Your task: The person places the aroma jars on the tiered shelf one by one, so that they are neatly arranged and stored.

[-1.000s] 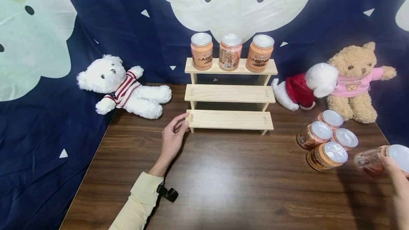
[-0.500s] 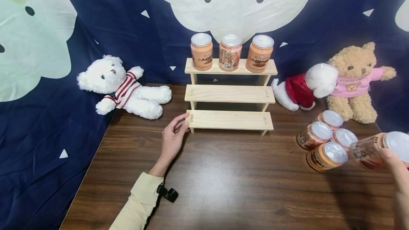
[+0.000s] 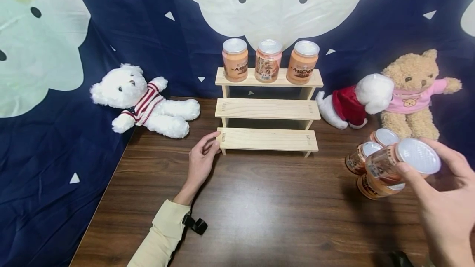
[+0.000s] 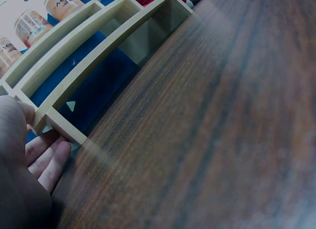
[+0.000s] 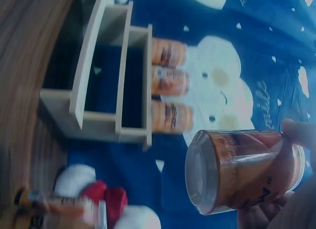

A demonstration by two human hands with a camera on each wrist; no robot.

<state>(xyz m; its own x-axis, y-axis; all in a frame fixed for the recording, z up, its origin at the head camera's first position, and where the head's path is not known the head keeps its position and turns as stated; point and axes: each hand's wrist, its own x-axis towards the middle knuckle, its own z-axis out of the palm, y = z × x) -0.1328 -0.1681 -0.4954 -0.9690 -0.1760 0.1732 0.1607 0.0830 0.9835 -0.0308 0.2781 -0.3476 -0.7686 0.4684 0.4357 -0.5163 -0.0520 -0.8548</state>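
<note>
My right hand point(image 3: 445, 205) grips a plastic jar point(image 3: 386, 164) with a silvery lid, held tilted above the table. Its clear base and orange-brown label show in the right wrist view, with the fingers round the lid end of the jar point(image 5: 247, 172). Below and behind it, several similar jars point(image 3: 357, 160) stand close together, partly hidden by the held one. My left hand point(image 3: 200, 160) holds the left end of the lowest step of a three-step wooden stand point(image 3: 267, 139). Three jars point(image 3: 268, 63) stand in a row on its top step.
A white teddy bear point(image 3: 148, 102) in a striped sweater sits left of the stand. To the right are a white plush toy point(image 3: 346, 104) in red and a tan bear point(image 3: 412, 98) in pink. A dark blue cloth point(image 3: 122, 24) hangs behind the brown table point(image 3: 259, 213).
My right hand has moved left and slightly up with the jar, from the right edge to over the grouped jars. The left hand stays at the stand.
</note>
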